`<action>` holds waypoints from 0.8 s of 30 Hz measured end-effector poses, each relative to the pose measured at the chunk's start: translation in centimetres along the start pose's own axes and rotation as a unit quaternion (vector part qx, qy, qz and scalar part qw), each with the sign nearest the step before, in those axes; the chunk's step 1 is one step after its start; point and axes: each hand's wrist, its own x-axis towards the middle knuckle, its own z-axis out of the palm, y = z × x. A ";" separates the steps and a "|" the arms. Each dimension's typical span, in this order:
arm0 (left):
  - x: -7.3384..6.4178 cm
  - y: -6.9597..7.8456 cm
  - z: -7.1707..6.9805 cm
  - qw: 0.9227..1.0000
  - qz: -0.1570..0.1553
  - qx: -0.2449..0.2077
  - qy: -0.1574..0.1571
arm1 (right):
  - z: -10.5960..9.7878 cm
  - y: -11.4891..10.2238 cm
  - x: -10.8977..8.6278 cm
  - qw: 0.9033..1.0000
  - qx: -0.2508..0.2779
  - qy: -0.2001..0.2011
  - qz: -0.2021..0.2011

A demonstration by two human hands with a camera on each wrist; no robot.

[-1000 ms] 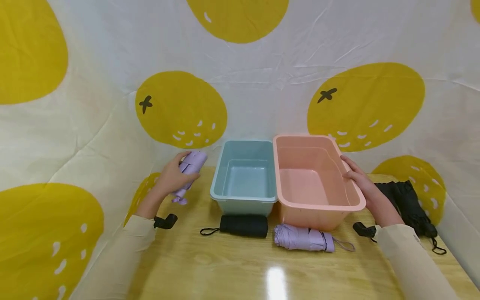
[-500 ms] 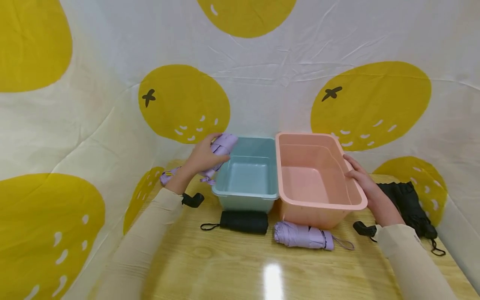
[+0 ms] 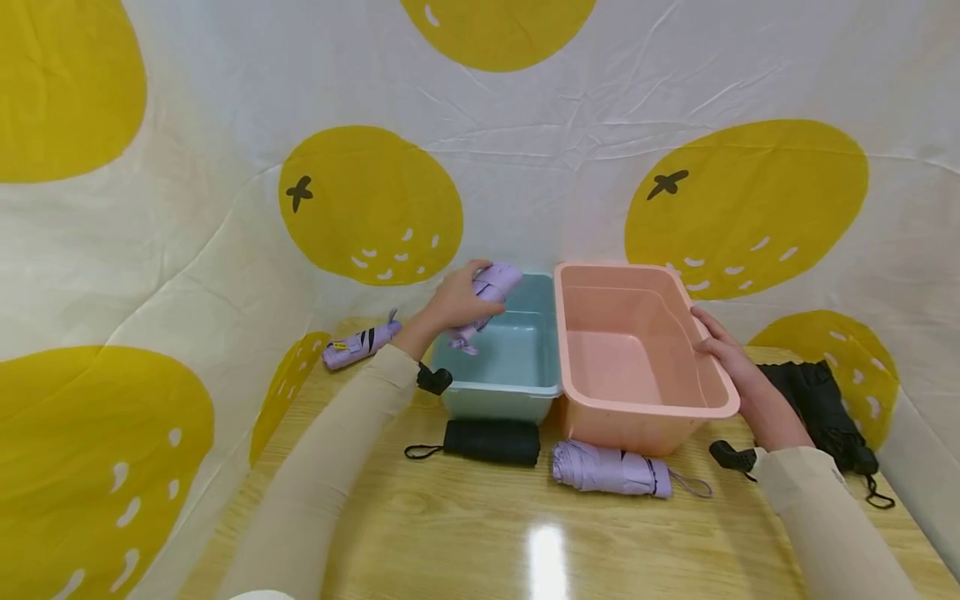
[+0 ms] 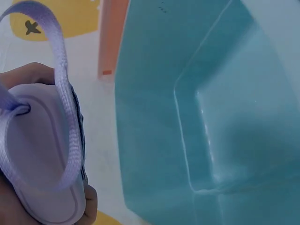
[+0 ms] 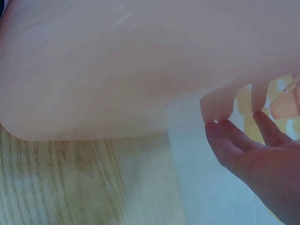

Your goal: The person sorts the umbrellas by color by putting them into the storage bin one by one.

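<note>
My left hand (image 3: 454, 302) grips a folded lilac umbrella (image 3: 498, 283) over the blue bin (image 3: 517, 389). In the left wrist view, the umbrella's rounded end and looped strap (image 4: 72, 136) face the camera, left of the blue bin wall. On the far right, my right hand (image 3: 731, 358) touches the outer side of the pink bin (image 3: 645, 425) just below the rim. Its fingertips (image 5: 212, 129) meet the glossy wall in the right wrist view, where their reflections show. Both bins stand side by side.
A black folded umbrella (image 3: 491, 442) lies before the blue bin, and a lilac one (image 3: 611, 469) before the pink bin. Another lilac umbrella (image 3: 360, 346) rests at the back left. Black umbrellas (image 3: 817, 404) lie at the right. Patterned cloth (image 3: 525, 167) encloses the table (image 3: 450, 533).
My left hand has carried the lilac umbrella rightward from beside the blue bin to above it, uncovering another lilac umbrella at the left. My right hand stays at the pink bin.
</note>
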 end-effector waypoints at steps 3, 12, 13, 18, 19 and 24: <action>0.7 0.1 0.5 1.000 -0.003 -0.004 -0.010 | -0.1 0.1 0.2 1.000 0.009 0.008 -0.004; 2.3 -0.6 1.9 0.998 -0.003 0.032 -0.057 | 0.1 0.2 0.4 1.000 -0.008 0.018 -0.010; 2.4 -0.8 2.0 0.998 -0.006 0.034 -0.061 | 0.1 0.3 0.4 1.000 -0.014 0.016 -0.009; 2.7 -1.7 3.0 0.995 -0.031 0.026 -0.087 | 0.3 0.7 0.4 1.000 -0.026 0.002 0.000; 2.9 -1.8 3.2 0.995 -0.033 0.023 -0.090 | 0.3 0.7 0.4 1.000 -0.027 0.004 0.000; 3.5 -2.1 4.7 0.995 -0.043 0.010 -0.095 | 0.0 0.5 0.2 0.999 -0.024 0.019 -0.012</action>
